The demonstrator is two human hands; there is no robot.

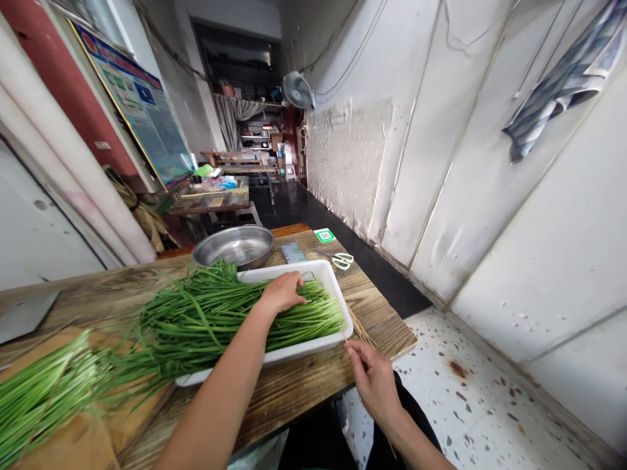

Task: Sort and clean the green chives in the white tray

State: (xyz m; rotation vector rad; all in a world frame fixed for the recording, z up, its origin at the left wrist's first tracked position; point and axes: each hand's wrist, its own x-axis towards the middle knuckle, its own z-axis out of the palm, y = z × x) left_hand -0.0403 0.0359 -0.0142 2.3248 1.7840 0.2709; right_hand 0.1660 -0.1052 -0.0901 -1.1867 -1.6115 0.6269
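Observation:
A white plastic tray (337, 274) on the wooden table holds a thick heap of garlic chives (196, 313), pale stem ends to the right, leaves spilling over the left side. My left hand (283, 292) rests on top of the stems, thumb and fingers curved and apart; the undersides of the fingers are partly hidden. Beside the tray's near right corner, my right hand (375, 378) pinches a thin bamboo skewer, whose tip points at the tray and whose other end shows below the wrist. Several loose bamboo skewers (361, 326) lie just beyond this hand.
Behind the tray are a steel bowl (234, 247), a blurred-out flat item (292, 252), scissors (341, 260) and a green code card (324, 235). More chives (44, 391) lie on a brown board (102, 437) at left, near a metal blade (27, 316). The table's right edge (415, 339) is close.

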